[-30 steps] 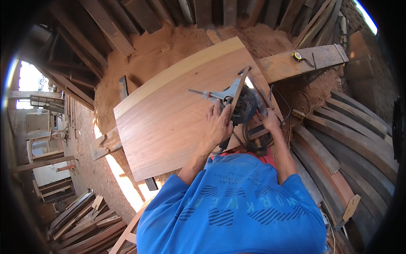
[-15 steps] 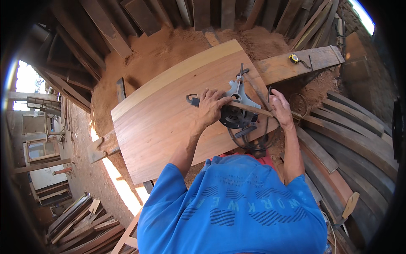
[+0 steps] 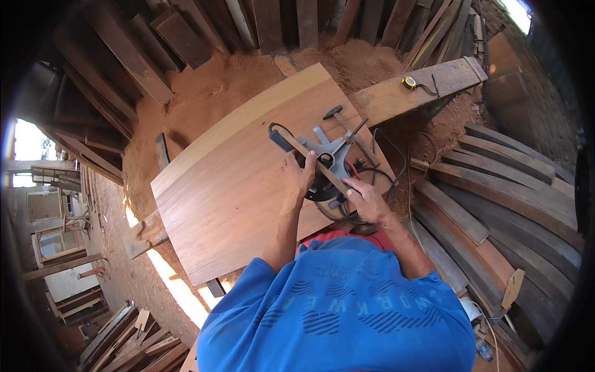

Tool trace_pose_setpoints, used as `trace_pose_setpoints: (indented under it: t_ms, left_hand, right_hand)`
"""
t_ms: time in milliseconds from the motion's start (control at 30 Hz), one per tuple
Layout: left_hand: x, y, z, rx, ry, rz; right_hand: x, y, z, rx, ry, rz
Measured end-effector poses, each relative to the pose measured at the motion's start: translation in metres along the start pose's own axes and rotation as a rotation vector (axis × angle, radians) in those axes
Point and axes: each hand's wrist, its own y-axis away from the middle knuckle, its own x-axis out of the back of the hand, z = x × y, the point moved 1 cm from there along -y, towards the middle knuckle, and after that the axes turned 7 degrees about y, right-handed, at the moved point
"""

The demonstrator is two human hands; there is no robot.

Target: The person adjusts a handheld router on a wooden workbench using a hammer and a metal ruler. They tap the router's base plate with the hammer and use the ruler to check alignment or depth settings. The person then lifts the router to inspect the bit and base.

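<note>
A corded power tool (image 3: 335, 162) with a grey metal base and a round black body rests on a broad wooden panel (image 3: 229, 186); its exact kind is hard to tell. Across its base runs a narrow wooden strip (image 3: 327, 173), slanting down to the right. My left hand (image 3: 300, 172) is closed on the strip and the tool's near-left side, thumb up along the wood. With my right hand (image 3: 368, 202) I pinch the strip's lower right end. Just beyond the tool, a hammer (image 3: 353, 131) lies on the panel. The black cord (image 3: 392, 177) loops around the right side.
A thick plank (image 3: 427, 87) extends to the far right, bearing a yellow tape measure (image 3: 409, 82). Curved boards (image 3: 496, 186) are stacked at right. Timber (image 3: 186, 37) leans along the back above reddish sawdust (image 3: 211, 93). More offcuts (image 3: 136, 338) lie at lower left.
The tool and strip have turned clockwise, so the strip slants more steeply. My right hand has come down and inward, its fingers closing on the strip's end. The hammer now shows more plainly.
</note>
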Motion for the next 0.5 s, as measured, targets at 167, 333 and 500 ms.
trace_pose_setpoints:
  t_ms: [167,333,500]
  left_hand:
    - [-0.004,0.001,0.027,0.003,-0.068,0.010]
    - [-0.002,-0.010,0.014,-0.057,-0.076,0.041]
    - [0.001,0.005,0.050,-0.067,-0.130,0.075]
  right_hand:
    - [0.041,-0.032,0.050,-0.277,-0.064,0.120]
    - [0.038,-0.084,0.119,-0.343,0.620,0.119]
    - [0.012,-0.128,0.146,-0.368,0.711,-0.084]
